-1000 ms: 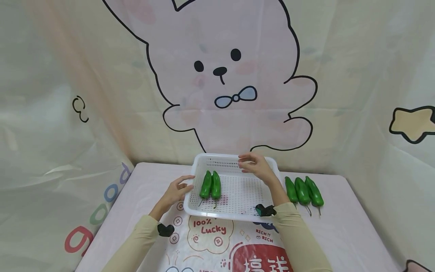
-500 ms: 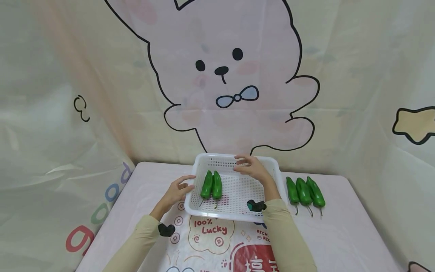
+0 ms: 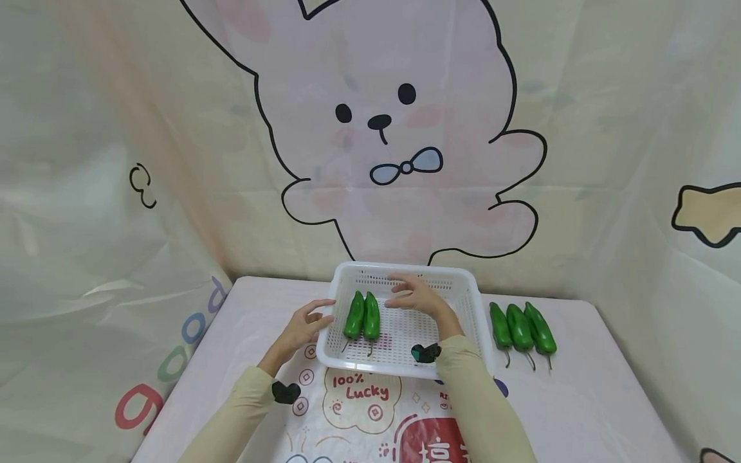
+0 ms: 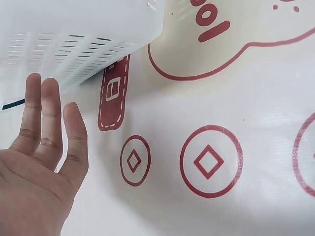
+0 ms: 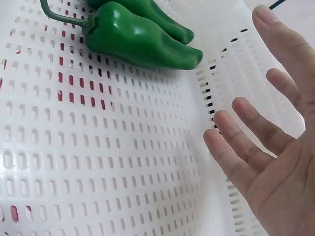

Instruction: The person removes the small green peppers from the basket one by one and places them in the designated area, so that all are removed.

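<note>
Two green chili peppers (image 3: pixel 363 317) lie side by side in the left part of a white perforated plastic basket (image 3: pixel 405 372), stems toward me. My left hand (image 3: pixel 303 326) is at the basket's left wall, fingers extended along its outside; in the left wrist view the fingertips (image 4: pixel 33 81) are close to the slotted side, and contact is unclear. Over the basket, right of the peppers, hovers my right hand (image 3: pixel 421 299), holding nothing. In the right wrist view its fingers are spread and apart from the nearer pepper (image 5: pixel 142 39).
Three more green peppers (image 3: pixel 521 329) lie in a row on the table, right of the basket. The table covering (image 3: pixel 359 411) is white with printed red lettering. A cartoon-printed curtain (image 3: pixel 393 212) hangs directly behind the table.
My right hand has moved leftward over the basket, closer to the two peppers in it. The left hand keeps its place at the basket's left wall.
</note>
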Action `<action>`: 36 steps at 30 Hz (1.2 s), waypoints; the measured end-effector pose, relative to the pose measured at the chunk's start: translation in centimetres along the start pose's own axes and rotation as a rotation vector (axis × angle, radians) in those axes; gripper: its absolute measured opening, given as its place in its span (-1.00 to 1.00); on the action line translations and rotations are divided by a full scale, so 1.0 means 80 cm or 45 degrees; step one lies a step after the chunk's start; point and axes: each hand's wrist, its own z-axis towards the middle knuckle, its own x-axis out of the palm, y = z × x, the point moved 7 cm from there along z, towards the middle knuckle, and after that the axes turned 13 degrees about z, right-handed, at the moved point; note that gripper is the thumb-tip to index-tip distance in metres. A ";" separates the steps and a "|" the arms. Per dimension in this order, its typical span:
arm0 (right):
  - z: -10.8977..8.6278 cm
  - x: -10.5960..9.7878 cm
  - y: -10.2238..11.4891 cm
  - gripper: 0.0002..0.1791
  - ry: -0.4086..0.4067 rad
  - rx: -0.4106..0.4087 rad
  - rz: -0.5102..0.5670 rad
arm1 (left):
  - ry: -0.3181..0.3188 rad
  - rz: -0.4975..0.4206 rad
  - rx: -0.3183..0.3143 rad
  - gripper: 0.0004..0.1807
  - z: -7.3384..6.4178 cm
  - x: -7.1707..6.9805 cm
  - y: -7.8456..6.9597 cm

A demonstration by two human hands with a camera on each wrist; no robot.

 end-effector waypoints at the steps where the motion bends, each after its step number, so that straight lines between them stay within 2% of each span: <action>1: 0.001 0.002 -0.001 -0.14 0.006 0.003 -0.003 | -0.005 0.000 -0.002 -0.46 0.003 0.000 0.005; 7: 0.008 0.011 -0.004 -0.13 0.035 0.039 -0.034 | -0.002 -0.019 0.003 -0.43 0.008 0.002 0.018; 16: 0.015 0.022 -0.020 -0.07 0.055 0.139 -0.029 | 0.008 -0.021 0.013 -0.43 0.007 0.003 0.016; 25: 0.016 0.035 -0.023 -0.07 0.071 0.136 -0.022 | 0.010 -0.029 0.029 -0.44 0.009 0.007 0.014; 30: 0.021 0.046 -0.028 -0.09 0.069 0.142 0.009 | 0.007 -0.030 0.024 -0.44 0.008 0.006 0.013; 36: 0.026 0.056 -0.038 -0.09 0.020 0.192 0.115 | 0.012 -0.027 0.027 -0.43 0.006 0.003 0.012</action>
